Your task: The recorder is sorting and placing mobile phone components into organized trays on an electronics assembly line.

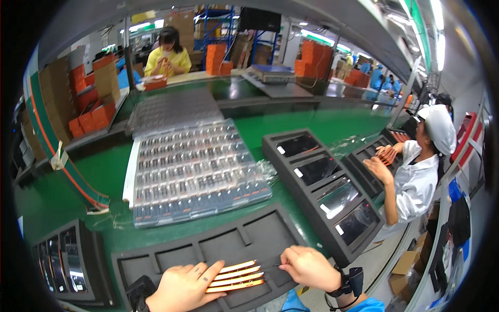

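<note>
Several thin panels with bright orange and white edges (236, 278) are fanned out in my left hand (184, 287), its fingers closed along their left ends. They are over an empty-pocketed black foam tray (179, 254) at the near edge of the green bench. To their right, my right hand (311, 268) is closed in a pinch above the same tray. A small dark tip shows at its fingertips, too small to name. Both wrists wear black bands.
A clear blister tray of small parts (192, 166) lies beyond. Foam trays with dark screens stand at right (332, 195) and left (60, 260). A co-worker in white (416, 177) holds similar orange-edged panels at right; a person in yellow (169, 61) sits across the bench.
</note>
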A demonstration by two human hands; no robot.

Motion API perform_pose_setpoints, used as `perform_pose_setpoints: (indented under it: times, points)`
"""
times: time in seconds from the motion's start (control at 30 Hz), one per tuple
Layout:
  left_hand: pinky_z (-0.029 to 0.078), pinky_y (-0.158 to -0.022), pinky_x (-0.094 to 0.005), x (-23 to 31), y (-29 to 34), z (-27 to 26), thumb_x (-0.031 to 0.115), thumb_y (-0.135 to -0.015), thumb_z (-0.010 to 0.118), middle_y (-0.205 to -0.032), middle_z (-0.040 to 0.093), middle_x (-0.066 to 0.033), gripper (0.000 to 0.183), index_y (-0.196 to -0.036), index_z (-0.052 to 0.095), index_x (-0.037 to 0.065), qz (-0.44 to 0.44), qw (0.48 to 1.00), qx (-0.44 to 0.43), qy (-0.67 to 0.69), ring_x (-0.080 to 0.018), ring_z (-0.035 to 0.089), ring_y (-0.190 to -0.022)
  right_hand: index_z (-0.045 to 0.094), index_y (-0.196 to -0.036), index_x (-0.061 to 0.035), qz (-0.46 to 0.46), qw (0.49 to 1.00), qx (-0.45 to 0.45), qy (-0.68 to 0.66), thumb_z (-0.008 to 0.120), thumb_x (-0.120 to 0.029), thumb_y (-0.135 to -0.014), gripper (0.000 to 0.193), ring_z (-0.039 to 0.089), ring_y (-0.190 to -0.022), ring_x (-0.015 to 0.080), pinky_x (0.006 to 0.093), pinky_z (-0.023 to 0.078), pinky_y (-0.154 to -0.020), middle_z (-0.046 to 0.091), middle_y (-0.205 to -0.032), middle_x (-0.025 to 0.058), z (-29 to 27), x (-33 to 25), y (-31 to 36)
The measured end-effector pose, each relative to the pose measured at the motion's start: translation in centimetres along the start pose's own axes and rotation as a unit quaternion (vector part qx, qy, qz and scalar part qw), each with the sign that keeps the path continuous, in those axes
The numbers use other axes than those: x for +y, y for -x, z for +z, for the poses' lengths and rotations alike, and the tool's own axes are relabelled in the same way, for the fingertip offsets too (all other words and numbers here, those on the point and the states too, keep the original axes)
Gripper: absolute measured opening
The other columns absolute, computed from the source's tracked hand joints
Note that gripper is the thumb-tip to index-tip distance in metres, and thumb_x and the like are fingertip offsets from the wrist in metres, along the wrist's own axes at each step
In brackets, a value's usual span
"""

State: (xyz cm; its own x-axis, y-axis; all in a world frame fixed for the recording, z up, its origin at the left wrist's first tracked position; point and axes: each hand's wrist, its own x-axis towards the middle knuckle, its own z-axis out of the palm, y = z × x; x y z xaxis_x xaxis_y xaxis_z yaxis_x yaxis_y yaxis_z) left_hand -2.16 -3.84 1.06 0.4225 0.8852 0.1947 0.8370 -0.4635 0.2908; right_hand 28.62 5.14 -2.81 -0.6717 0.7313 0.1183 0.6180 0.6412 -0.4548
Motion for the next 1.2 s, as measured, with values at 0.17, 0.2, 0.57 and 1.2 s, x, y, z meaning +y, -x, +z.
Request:
perform_pose_setpoints:
  times: [0.17, 0.2, 0.57, 1.2]
  points:
    - [0.053, -0.070, -0.0368, 0.2, 0.1, -0.2, 0.038, -0.074, 0.082, -0.092, 0.063, -0.0102, 0.071, -0.132, 0.056, 0.006, -0.004, 1.000, -0.007, -0.004, -0.0278, 0.065, -0.081, 0.053, -0.096, -0.0013, 0.111, 0.971, 0.033, -0.207, 0.069, -0.010, -0.094, 0.018, 0.060, -0.058, 0.0112, 0.0257, 0.047, -0.053, 0.061, -0.067, 0.0054, -0.8, -1.1, -0.4]
    - [0.053, -0.070, -0.0368, 0.3, 0.1, -0.2, 0.038, -0.074, 0.081, -0.092, 0.063, -0.0103, 0.071, -0.132, 0.056, 0.006, -0.007, 1.000, -0.011, -0.003, -0.0280, 0.066, -0.081, 0.053, -0.096, -0.0013, 0.113, 0.972, 0.039, -0.205, 0.069, -0.010, -0.094, 0.018, 0.060, -0.058, 0.0112, 0.0257, 0.047, -0.053, 0.061, -0.067, 0.0054, -0.9, -1.5, -0.3]
    - [0.054, -0.069, -0.0376, 0.6, -0.4, -0.5, 0.041, -0.076, 0.080, -0.093, 0.064, -0.0109, 0.070, -0.133, 0.055, 0.006, -0.017, 0.999, -0.035, -0.014, -0.0284, 0.066, -0.081, 0.066, -0.087, 0.0024, 0.047, 0.940, 0.160, -0.298, 0.076, -0.009, -0.089, 0.015, 0.062, -0.068, 0.0052, 0.0198, 0.049, -0.056, 0.073, -0.097, 0.0096, 0.5, -2.2, -0.6]
    - [0.054, -0.069, -0.0375, 0.6, -0.1, -0.3, 0.040, -0.075, 0.081, -0.093, 0.064, -0.0106, 0.070, -0.132, 0.056, 0.007, -0.020, 0.999, -0.028, -0.009, -0.0287, 0.066, -0.079, 0.070, -0.107, 0.0074, 0.078, 0.892, 0.189, -0.404, 0.069, 0.008, -0.088, 0.019, 0.071, -0.090, 0.0164, 0.0270, 0.062, -0.075, 0.069, -0.104, 0.0147, 1.7, -2.9, 0.1]
